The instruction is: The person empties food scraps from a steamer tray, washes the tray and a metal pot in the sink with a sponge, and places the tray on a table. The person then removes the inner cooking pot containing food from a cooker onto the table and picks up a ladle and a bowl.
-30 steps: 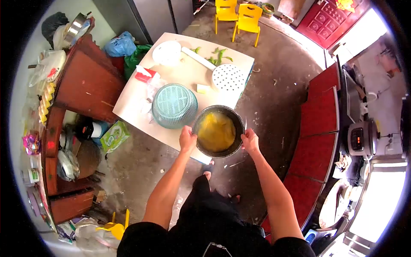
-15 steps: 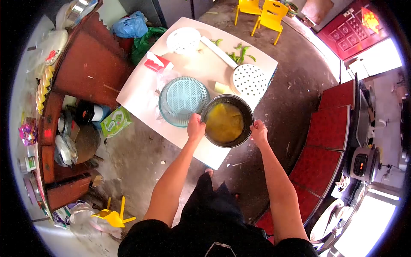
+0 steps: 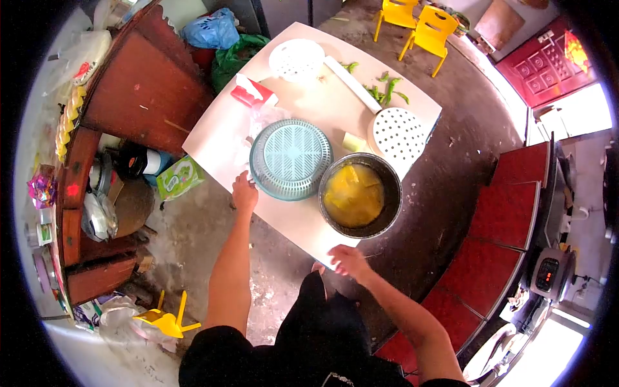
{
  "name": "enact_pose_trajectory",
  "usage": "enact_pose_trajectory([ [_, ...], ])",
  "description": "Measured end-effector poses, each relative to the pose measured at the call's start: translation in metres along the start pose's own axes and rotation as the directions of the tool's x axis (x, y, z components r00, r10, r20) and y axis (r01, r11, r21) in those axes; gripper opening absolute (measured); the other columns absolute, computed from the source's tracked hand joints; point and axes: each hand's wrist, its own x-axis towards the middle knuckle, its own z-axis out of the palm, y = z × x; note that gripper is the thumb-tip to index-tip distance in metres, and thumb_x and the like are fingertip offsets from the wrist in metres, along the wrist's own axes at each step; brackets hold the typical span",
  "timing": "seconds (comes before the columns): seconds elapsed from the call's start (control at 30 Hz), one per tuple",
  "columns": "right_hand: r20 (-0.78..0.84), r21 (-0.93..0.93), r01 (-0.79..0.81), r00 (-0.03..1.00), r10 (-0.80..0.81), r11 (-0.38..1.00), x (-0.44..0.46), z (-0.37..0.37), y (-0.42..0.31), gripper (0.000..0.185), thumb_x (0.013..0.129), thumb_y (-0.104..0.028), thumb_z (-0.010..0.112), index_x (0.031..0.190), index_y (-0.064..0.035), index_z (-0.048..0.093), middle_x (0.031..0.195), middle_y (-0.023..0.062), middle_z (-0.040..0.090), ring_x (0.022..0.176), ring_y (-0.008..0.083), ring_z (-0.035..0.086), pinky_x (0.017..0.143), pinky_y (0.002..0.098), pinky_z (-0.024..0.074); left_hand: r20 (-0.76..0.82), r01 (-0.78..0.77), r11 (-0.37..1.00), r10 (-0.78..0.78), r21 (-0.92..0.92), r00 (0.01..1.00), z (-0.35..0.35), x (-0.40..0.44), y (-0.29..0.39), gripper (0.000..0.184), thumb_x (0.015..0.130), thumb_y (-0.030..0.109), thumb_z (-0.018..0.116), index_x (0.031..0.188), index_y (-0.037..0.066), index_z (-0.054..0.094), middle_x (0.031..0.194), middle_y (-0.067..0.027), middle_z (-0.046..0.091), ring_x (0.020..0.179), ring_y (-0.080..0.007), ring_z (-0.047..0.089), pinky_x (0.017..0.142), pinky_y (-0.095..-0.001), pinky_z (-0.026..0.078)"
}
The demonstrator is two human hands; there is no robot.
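Observation:
A dark pot (image 3: 394, 200) with yellow pieces in cloudy liquid (image 3: 353, 197) stands by the table's right front edge, touched by neither hand. My left hand (image 3: 244, 193) is at the table's left front edge, beside a light-blue plastic basket (image 3: 291, 155) that looks upside down. Its fingers are apart, and nothing shows in them. My right hand (image 3: 349, 260) is just below the pot near the front corner of the table, its fingers loosely bent and apart with nothing in them.
On the table (image 3: 222, 148) are a red tissue pack (image 3: 253, 93), green peppers (image 3: 387, 90), a yellowish block (image 3: 353, 142) and two white perforated discs, one at the back (image 3: 296, 60) and one at right (image 3: 398, 133). Red cabinets (image 3: 474, 258) stand right, wooden furniture (image 3: 148, 90) left.
Both hands have let go of the pot, which now stands on the table. My left hand has moved left to the table edge; my right hand has come down and left.

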Motion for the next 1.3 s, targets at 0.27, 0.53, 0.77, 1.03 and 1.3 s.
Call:
enact_pose_trajectory([
  [0.27,-0.09,0.37,-0.094,0.987,0.136,0.924,0.128,0.08,-0.025,0.046,0.093,-0.03,0.052,0.132,-0.0078,0.042,0.121,0.0162,0.054,0.104,0.0314,0.059,0.082,0.0418,0.0512,0.238,-0.094,0.994,0.078,0.057,0.968,0.011,0.011,-0.045,0.022,0.08,0.007,0.059,0.101,0.01,0.061,0.1,-0.0142,0.061,0.089,-0.0339,0.059,0.075,-0.0452,0.048],
  [0.53,-0.108,0.702,0.043,0.993,0.046,0.711,0.173,0.099,-0.027,0.052,0.094,-0.034,0.051,0.135,-0.0069,0.033,0.135,0.0152,0.041,0.123,0.0362,0.043,0.101,0.051,0.0391,0.378,0.174,0.875,0.011,-0.452,0.926,-0.006,-0.011,-0.04,0.007,0.085,0.008,0.059,0.088,0.002,0.06,0.072,-0.0084,0.061,0.063,-0.0169,0.059,0.061,-0.0299,0.047],
  [0.77,-0.296,0.559,0.3,0.943,-0.152,0.773,0.167,0.121,-0.052,0.03,0.097,-0.034,0.042,0.108,-0.006,0.047,0.104,0.0127,0.058,0.095,0.0276,0.058,0.08,0.0438,0.0476,0.555,0.452,0.647,-0.052,-0.614,0.83,-0.039,-0.038,-0.001,0.022,0.092,0.02,0.055,0.085,0.0,0.06,0.06,-0.0034,0.057,0.051,-0.011,0.053,0.048,-0.0259,0.04],
  [1.03,-0.277,0.541,0.23,0.957,-0.087,0.809,0.169,0.114,-0.058,0.032,0.097,-0.032,0.044,0.114,-0.0055,0.047,0.104,0.0127,0.058,0.091,0.0279,0.059,0.077,0.0426,0.0477,0.432,0.575,0.44,-0.387,-0.69,0.815,-0.111,-0.192,-0.021,0.023,0.093,0.022,0.053,0.077,0.006,0.052,0.06,0.0002,0.051,0.051,-0.008,0.047,0.047,-0.0237,0.038],
  [1.3,-0.062,0.622,0.02,0.998,0.024,0.783,0.132,0.114,-0.043,0.043,0.092,-0.021,0.054,0.13,-0.0084,0.037,0.13,0.0114,0.043,0.111,0.0398,0.053,0.084,0.048,0.0485,0.181,0.484,0.544,-0.516,-0.685,0.837,-0.168,-0.274,0.028,0.017,0.094,0.018,0.051,0.086,0.003,0.052,0.061,-0.0015,0.051,0.053,-0.0086,0.047,0.05,-0.024,0.039],
])
